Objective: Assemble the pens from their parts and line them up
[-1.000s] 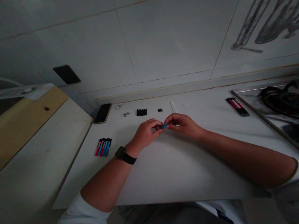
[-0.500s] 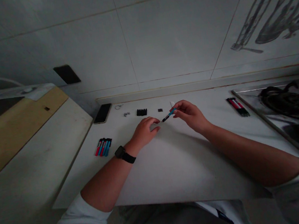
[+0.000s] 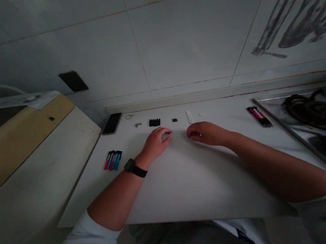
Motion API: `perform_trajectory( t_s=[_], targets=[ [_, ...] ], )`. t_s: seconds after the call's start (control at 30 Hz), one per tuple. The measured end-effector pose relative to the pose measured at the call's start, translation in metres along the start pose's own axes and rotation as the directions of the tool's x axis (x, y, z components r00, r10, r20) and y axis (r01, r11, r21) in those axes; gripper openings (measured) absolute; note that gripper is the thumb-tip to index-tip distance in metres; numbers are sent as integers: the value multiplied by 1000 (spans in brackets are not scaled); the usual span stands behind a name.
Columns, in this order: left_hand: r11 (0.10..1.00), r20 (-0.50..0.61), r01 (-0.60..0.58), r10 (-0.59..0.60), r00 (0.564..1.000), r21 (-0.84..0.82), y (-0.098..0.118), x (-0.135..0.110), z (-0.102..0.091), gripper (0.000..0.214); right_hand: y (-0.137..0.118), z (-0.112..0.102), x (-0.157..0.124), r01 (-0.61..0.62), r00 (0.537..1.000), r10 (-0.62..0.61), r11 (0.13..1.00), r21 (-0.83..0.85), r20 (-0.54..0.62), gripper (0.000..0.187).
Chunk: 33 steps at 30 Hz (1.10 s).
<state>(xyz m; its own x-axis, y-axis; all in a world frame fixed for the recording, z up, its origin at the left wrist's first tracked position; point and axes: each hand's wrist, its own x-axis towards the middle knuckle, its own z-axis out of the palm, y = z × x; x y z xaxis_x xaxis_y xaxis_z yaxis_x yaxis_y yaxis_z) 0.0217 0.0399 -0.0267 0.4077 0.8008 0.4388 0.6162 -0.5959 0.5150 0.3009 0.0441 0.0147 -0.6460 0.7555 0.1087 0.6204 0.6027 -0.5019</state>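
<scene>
Held a mostly hidden blue piece (image 3: 188,137) in the curled right hand (image 3: 207,133), presumably best pinched lightly, with the left hand (image 3: 155,142) half-open, empty, farther left.

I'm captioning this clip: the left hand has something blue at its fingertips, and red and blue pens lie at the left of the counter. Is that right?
Not quite: the head view shows the blue thing at the fingertips of the right hand, not the left hand. The red and blue pens do lie at the left of the counter.
</scene>
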Motion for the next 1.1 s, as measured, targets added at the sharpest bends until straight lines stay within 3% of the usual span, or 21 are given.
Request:
perform_trajectory(
  t_s=[0.1,0.33,0.47,0.6,0.83,1.1],
  targets=[
    [1000,-28,17,-17,999,-4,-1,0,-2,15,2,5,-2,30,996,-17,989,-143,93,15],
    [994,-148,76,-65,987,73,-4,4,-20,16,8,8,-4,53,991,-18,962,-269,129,14],
    [968,-274,184,-133,953,170,-25,7,-46,17,8,7,-5,44,994,-17,967,-250,111,13],
    [902,-315,301,-201,928,310,-52,5,-70,29,5,5,-5,61,997,-51,980,-191,55,18],
    [719,-232,384,-306,923,579,-78,-3,-78,34,-2,-4,8,130,984,-151,971,-203,-96,21],
    [643,-144,415,-431,891,644,-83,-3,-67,40,7,3,54,120,982,-160,938,-326,-99,23]
  ],
)
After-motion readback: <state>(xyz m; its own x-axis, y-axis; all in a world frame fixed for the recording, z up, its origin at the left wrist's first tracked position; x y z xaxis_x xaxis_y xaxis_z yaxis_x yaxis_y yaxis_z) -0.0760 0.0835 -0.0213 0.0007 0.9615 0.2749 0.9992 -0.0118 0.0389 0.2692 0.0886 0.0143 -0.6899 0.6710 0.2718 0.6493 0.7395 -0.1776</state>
